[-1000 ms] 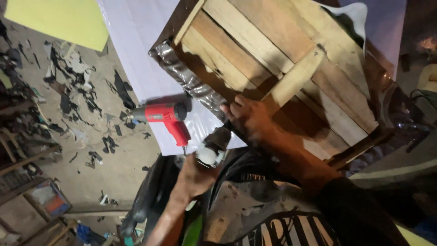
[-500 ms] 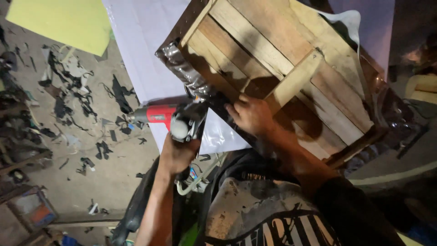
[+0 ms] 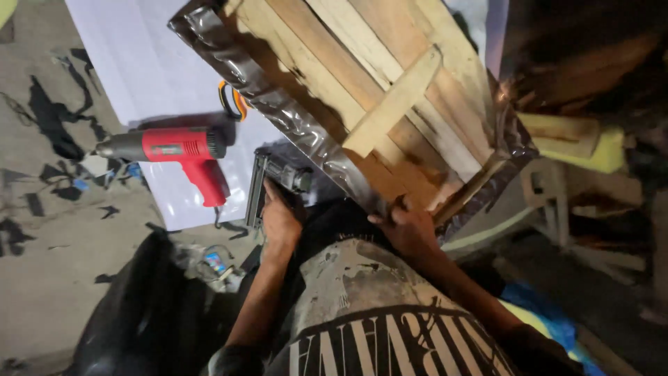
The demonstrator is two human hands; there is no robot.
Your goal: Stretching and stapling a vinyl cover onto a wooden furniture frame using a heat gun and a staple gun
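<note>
Rough wooden frame (image 3: pixel 390 97), glossy plastic wrap (image 3: pixel 278 97)

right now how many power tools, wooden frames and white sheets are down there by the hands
Power tools: 2, a red heat gun and a dark stapler-type tool under the left hand
Wooden frames: 1, the slatted frame edged in shiny film, held by the right hand
White sheets: 1
Total: 4
</note>
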